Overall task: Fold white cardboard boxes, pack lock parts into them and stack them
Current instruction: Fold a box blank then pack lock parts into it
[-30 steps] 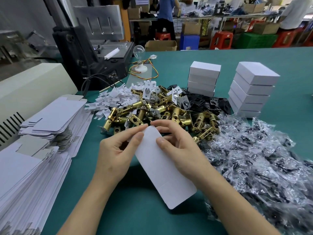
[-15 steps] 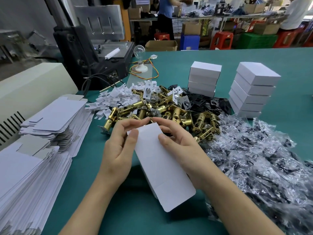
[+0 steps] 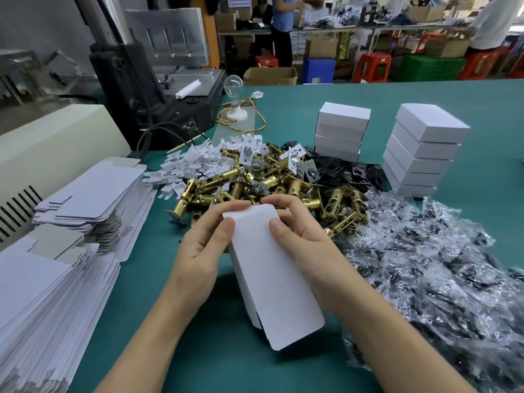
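A white cardboard box (image 3: pixel 269 268) is held over the green table (image 3: pixel 198 358), partly opened into a sleeve with its near flap hanging loose. My left hand (image 3: pixel 204 245) grips its left side, thumb on top and fingers curled at the far end. My right hand (image 3: pixel 306 239) grips the right side the same way. Behind the box lies a heap of brass latch parts (image 3: pixel 283 185). Flat box blanks (image 3: pixel 51 285) are piled at the left. Two stacks of closed white boxes (image 3: pixel 340 131) (image 3: pixel 422 151) stand at the back.
White plastic pieces (image 3: pixel 192 165) and black plates (image 3: pixel 351 171) lie around the brass heap. Clear bags of small parts (image 3: pixel 425 268) cover the right side. A cream machine (image 3: pixel 56 143), a black press (image 3: pixel 158 89) and a light bulb (image 3: pixel 234 83) stand at the back left.
The flat blank has been opened into a box shape and raised at its far end. Both hands have shifted slightly toward the brass heap, fingers working the far end flaps.
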